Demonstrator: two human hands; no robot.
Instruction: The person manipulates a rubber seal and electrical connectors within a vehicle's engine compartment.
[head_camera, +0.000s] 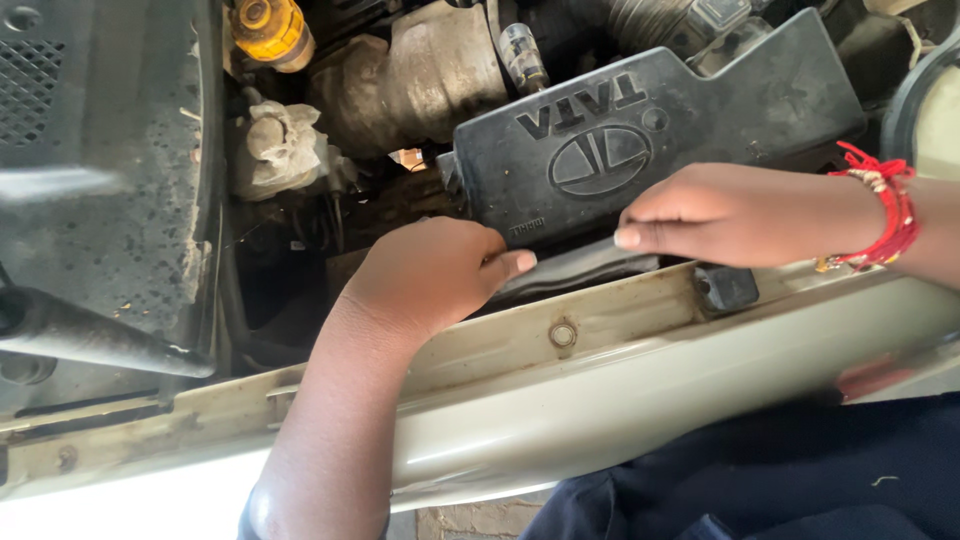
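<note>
Black moulded plastic forms the engine-bay cover (640, 130), a flat, slab-like box with a raised oval emblem and a dusty, matt skin; it lies tilted in the upper middle of the bay, just behind the front panel. Left hand (435, 270): fingers curled under into a loose fist at the cover's near lower edge, thumb tip pressed against that edge; whether anything lies inside the fist cannot be told. Right hand (725, 212): fingers drawn together and bent, tips touching the same edge further right, palm down over the cover; nothing is seen gripped. A red thread bracelet (893, 205) circles the right wrist. Cream painted sheet metal makes the front cross panel (620, 350), grimy, with a round bolt (563, 334) set in it just below the hands. A yellow ribbed cap (268, 30) stands at top left, beside a dull cast metal housing (420, 75). A perforated dark liner (90, 160) fills the left side.
</note>
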